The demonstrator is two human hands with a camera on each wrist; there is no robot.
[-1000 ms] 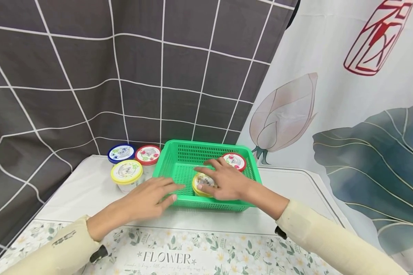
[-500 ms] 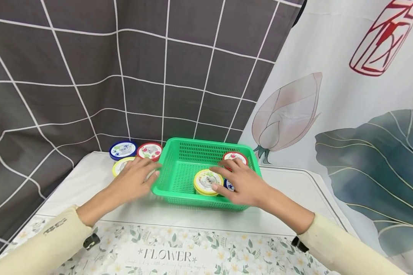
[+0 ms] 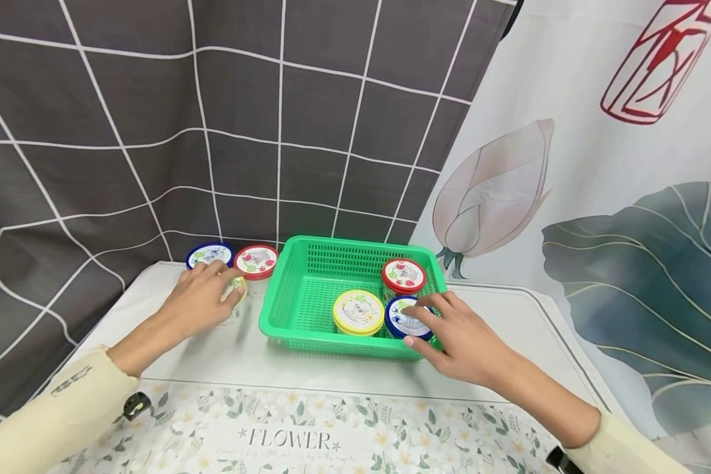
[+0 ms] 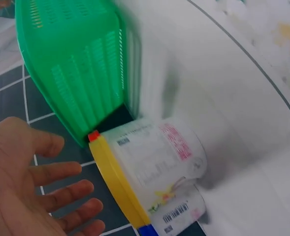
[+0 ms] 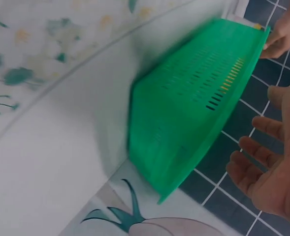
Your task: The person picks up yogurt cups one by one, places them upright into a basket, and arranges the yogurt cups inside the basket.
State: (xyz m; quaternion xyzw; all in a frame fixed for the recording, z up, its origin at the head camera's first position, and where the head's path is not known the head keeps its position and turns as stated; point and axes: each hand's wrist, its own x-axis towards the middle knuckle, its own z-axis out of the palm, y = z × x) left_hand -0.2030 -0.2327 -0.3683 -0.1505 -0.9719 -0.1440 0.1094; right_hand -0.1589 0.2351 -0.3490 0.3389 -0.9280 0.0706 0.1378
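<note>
I read both grips as unclosed. The left hand [image 3: 197, 301] was wide, its fingers spread beside the outer yellow tub [image 4: 152, 162] and apart from it in the left wrist view. That tub stood upright on the table [image 3: 296, 368]; the outer blue tub [image 3: 209, 251] stood just beyond these fingers, the outer red tub [image 3: 256, 261] to their right.

The right hand [image 3: 463, 341] had its fingers loosely bent over the inner blue tub [image 3: 399, 324]; I could not confirm contact with the lid. The inner red tub [image 3: 403, 275] stood beyond its fingertips in the basket [image 3: 346, 258].

Change noted: over the last second the right hand had withdrawn from the inner yellow tub [image 3: 358, 313], now uncovered to its left, and the left hand had moved from the basket's side to the outer yellow tub. I judged the inner yellow tub seated, and the left grip not yet made.
</note>
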